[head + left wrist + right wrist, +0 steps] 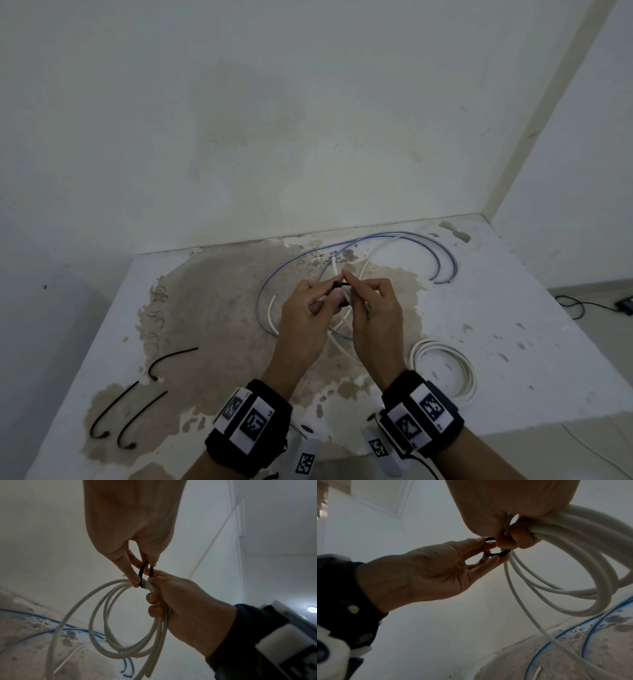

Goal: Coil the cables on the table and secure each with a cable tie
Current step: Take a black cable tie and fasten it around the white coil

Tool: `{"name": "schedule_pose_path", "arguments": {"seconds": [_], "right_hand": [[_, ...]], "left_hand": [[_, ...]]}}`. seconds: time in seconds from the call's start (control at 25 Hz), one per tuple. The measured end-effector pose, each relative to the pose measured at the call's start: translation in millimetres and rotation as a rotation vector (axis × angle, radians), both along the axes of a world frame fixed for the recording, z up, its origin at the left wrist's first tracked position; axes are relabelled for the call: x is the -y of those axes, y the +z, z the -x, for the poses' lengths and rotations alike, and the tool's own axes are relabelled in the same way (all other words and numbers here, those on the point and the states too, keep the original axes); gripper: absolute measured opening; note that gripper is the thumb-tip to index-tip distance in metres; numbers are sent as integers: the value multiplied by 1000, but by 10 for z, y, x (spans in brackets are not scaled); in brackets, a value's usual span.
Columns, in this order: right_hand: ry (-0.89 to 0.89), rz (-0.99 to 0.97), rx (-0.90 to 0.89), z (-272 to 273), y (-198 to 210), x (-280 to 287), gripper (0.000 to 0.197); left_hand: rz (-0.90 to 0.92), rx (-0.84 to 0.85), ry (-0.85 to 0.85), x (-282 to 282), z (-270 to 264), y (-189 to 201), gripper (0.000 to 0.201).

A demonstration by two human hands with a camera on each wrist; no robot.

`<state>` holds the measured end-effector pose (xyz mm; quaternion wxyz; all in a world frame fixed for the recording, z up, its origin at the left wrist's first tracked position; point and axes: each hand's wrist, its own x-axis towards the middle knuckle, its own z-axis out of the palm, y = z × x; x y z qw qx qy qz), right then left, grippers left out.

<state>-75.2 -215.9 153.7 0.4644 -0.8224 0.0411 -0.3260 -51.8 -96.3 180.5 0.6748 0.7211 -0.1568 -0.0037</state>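
Observation:
A white cable coil (106,615) of several loops hangs above the table (513,342). My right hand (347,279) grips the bunched loops at the top of the coil (573,574), fingers curled round them. A black cable tie (141,573) is looped round that bundle beside the right fingers. My left hand (334,291) pinches the tie (494,554) between thumb and fingertips. In the head view both hands meet over the table's middle, the tie (339,284) shows as a short black piece between them, and the hands hide most of the coil.
A long blue cable (376,236) and a loose white cable (373,253) lie curved on the table behind the hands. Another white coil (445,370) lies at the right. Three black ties (140,418) lie near the front left. A wall stands behind the table.

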Motion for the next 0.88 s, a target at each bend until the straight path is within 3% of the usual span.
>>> {"name": "schedule_pose_path", "arguments": {"seconds": [0.16, 0.36, 0.6, 0.88], "right_hand": [[-20, 17, -3, -7, -6, -13, 36], [-13, 27, -26, 4, 10, -18, 35], [4, 25, -29, 73, 15, -42, 31], [76, -179, -53, 125, 54, -10, 20]], "left_hand": [[-13, 48, 10, 16, 26, 14, 29], [97, -33, 99, 23, 34, 44, 20], [58, -30, 75, 7, 59, 31, 15], [80, -87, 38, -58, 22, 77, 9]]}}
